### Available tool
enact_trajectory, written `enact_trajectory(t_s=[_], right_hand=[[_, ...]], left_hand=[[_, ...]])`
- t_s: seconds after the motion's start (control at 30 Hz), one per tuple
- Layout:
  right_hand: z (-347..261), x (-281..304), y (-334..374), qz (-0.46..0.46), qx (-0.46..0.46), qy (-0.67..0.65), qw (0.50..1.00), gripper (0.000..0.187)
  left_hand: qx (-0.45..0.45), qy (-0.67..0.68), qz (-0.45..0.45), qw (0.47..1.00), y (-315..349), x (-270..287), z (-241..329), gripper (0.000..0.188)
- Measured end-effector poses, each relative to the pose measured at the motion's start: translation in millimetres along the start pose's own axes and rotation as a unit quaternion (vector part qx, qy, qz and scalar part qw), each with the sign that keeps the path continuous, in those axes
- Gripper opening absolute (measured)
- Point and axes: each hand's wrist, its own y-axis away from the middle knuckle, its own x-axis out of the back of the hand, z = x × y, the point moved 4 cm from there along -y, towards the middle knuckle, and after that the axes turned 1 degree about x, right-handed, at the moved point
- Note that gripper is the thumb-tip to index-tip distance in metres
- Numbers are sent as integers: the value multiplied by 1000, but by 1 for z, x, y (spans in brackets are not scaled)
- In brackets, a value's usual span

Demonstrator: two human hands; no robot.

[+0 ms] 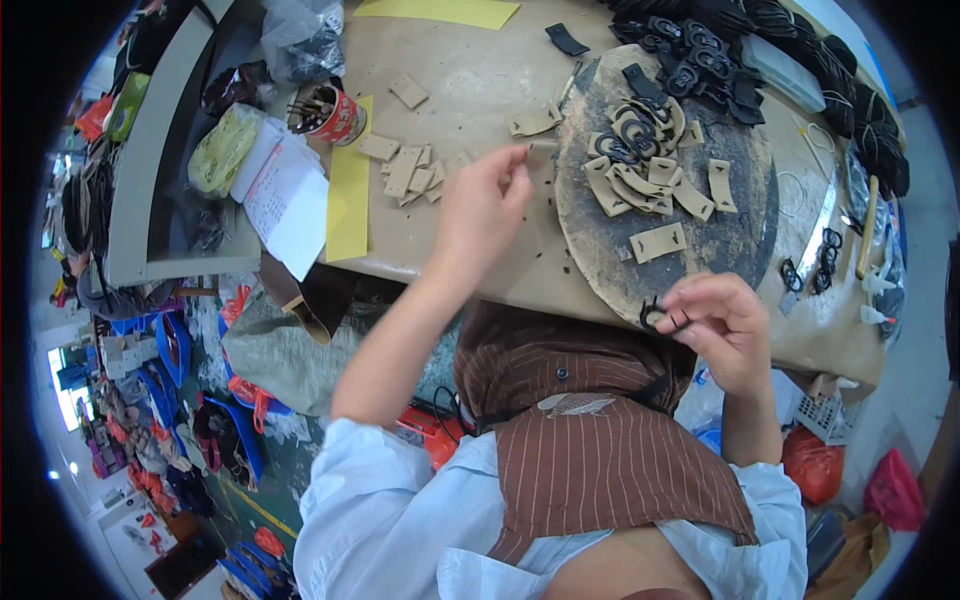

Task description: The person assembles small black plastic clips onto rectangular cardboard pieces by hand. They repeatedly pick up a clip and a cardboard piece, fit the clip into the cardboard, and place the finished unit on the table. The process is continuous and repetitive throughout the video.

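Observation:
My right hand, at the near edge of a round worn board, pinches a small black buckle with thin prongs or loops. My left hand is over the table left of the board, its fingers curled together. Whatever its fingertips hold, if anything, is too small to make out. Beside those fingertips lies a beige tab. On the board, beige tabs with slots lie in a loose heap with several black oval buckles. More flat beige tabs are piled left of my left hand.
Black buckles with straps are heaped at the board's far edge. A red tin of tools, papers and a yellow strip stand or lie at left. Black buckles and a wooden-handled tool lie at right.

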Motion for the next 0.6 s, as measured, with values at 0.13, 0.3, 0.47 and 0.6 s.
enact_trajectory(t_s=[0.13,0.3,0.47,0.6], right_hand=[[-14,-1,-5,5,92,-90,992,25],[-15,6,-4,28,122,-81,989,22],[-13,11,0,57,105,-100,988,19],[-13,11,-1,58,80,-90,991,18]], left_hand=[[95,476,-172,857,55,-34,56,21],[10,458,-180,871,77,-36,83,25],[-28,410,-176,895,82,-37,84,34],[-58,316,-208,924,81,-32,86,36]])
